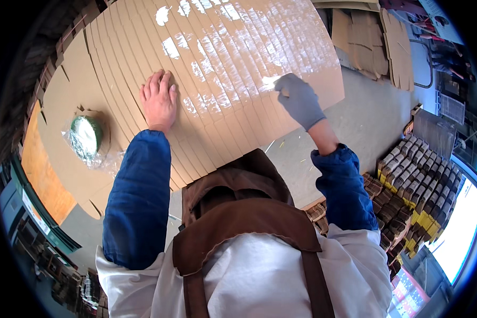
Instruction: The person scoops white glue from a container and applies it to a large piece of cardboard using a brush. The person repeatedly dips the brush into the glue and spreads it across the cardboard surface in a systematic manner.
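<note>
Overlapping brown cardboard sheets [127,69] lie fanned before me like shingles, their edges in parallel rows. White wet-looking smears [238,58] cover much of the middle and right part. My left hand [160,102] is bare and rests flat on the sheets left of the smears, fingers stretched out. Over the right part, my right hand [298,99], in a grey glove, is closed beside a bright white patch [270,82]. What its fingers hold, if anything, is hidden. A green round container [86,133], wrapped in clear plastic, sits on the cardboard at the left.
A wooden board [46,169] lies beyond the cardboard's left edge. More cardboard pieces [373,45] are stacked at the far right. Dense rows of stacked brown and yellow bundles [416,177] stand on the floor at the right. The grey floor [358,114] shows between.
</note>
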`<state>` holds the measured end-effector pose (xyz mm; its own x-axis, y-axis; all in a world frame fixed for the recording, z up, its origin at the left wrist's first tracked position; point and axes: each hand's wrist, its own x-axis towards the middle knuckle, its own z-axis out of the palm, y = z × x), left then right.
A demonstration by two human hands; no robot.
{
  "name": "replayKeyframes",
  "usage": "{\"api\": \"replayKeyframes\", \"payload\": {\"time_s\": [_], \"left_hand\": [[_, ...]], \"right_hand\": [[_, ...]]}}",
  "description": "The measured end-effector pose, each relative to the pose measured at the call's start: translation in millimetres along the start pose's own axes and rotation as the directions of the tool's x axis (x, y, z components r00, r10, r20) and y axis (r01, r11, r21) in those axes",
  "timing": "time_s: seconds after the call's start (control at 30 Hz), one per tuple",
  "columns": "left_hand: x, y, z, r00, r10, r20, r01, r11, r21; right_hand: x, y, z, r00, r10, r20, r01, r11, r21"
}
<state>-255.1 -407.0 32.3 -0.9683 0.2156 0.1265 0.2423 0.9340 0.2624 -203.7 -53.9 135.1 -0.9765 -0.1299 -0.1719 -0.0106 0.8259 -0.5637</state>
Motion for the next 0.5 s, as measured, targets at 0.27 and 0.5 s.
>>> {"api": "replayKeyframes", "payload": {"time_s": [0.27, 0.5], "left_hand": [[-1.3, 2.5, -0.9, 1.0, 0.009, -0.006, -0.009, 1.0, 0.003], [0.6, 3.2, -0.7, 1.0, 0.005, -0.003, -0.005, 1.0, -0.005]], "right_hand": [[-8.9, -18.6, 9.9, 0.997, -0.066, 0.03, 0.068, 0.994, -0.089], [-14.7, -20.9, 17.7, 0.981, -0.152, 0.123, 0.172, 0.972, -0.163]]}}
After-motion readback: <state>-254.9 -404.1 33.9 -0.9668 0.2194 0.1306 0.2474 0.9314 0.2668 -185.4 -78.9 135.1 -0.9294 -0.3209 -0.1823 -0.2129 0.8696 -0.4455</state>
